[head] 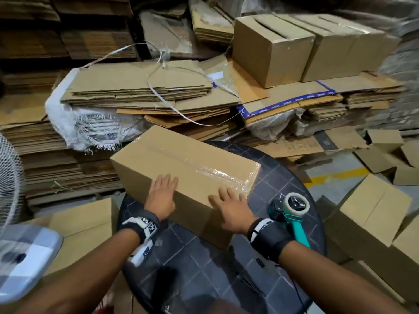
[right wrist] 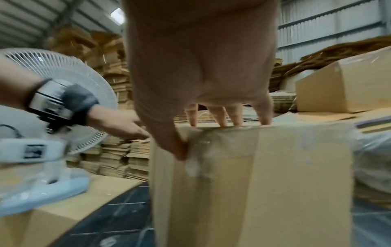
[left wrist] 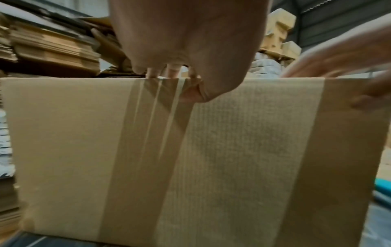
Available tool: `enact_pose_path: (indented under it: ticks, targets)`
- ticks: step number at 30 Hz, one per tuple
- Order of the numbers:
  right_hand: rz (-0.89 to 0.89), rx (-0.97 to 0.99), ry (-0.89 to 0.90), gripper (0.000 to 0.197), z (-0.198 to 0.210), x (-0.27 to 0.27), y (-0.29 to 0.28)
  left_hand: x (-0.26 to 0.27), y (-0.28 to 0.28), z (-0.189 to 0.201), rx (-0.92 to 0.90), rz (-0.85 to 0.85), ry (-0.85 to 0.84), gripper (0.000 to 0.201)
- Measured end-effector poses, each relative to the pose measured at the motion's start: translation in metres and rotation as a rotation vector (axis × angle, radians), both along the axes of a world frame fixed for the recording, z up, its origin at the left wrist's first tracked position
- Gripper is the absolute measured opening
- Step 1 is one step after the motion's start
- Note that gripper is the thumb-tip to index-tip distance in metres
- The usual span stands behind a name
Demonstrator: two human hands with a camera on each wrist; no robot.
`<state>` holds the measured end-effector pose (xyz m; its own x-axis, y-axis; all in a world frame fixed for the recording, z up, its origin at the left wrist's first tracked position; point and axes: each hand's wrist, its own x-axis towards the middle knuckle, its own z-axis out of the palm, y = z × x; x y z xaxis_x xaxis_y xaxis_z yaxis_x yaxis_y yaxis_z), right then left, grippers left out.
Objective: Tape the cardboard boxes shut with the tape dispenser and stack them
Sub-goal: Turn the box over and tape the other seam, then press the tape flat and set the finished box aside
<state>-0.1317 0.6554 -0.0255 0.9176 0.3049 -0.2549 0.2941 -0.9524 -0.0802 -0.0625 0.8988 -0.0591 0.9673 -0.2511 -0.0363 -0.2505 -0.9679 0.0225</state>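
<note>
Hiding box (head: 181, 159) edge: both palms.

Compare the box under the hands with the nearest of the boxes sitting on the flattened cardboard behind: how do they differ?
The box under the hands lies on the round dark table, its top seam covered with clear tape; the rear box sits on a flattened cardboard stack with an open gap along its top. The left hand and right hand rest on the first; nothing touches the rear one. Both are plain brown cardboard.

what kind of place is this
Probably a carton warehouse or packing area: tall stacks of flattened cardboard, assembled boxes piled about, corrugated metal walls, and a tape dispenser on the table.
</note>
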Motion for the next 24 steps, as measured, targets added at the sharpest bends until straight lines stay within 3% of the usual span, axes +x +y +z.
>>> enact_pose_path:
  ticks: [5, 9, 11, 13, 16, 19, 24]
  targets:
    - [-0.063, 0.031, 0.021, 0.075, 0.016, 0.035, -0.043, -0.016, -0.015, 0.000, -0.026, -0.142, -0.008, 0.070]
    - [-0.283, 0.002, -0.063, 0.070, 0.010, 0.050, -0.069, -0.008, -0.013, 0.013, -0.295, -0.291, -0.002, 0.043]
    - [-0.306, -0.026, -0.088, 0.068, 0.003, 0.050, -0.062, 0.010, 0.006, 0.022, -0.353, -0.127, -0.109, 0.036]
    - [-0.277, -0.029, -0.106, 0.064, -0.005, 0.046, -0.045, 0.031, 0.040, 0.027, -0.334, 0.184, -0.177, 0.044]
    - [-0.250, -0.012, -0.136, 0.059, -0.008, 0.045, -0.026, 0.047, 0.096, 0.021, -0.472, 0.531, -0.045, 0.053]
    - [-0.341, 0.044, -0.118, 0.051, -0.001, 0.058, -0.024, 0.039, 0.116, 0.010, -0.651, 0.537, 0.037, 0.049]
    - [-0.518, 0.065, -0.167, 0.035, 0.004, 0.077, -0.044, -0.007, 0.088, -0.002, -0.615, 0.600, -0.002, 0.071]
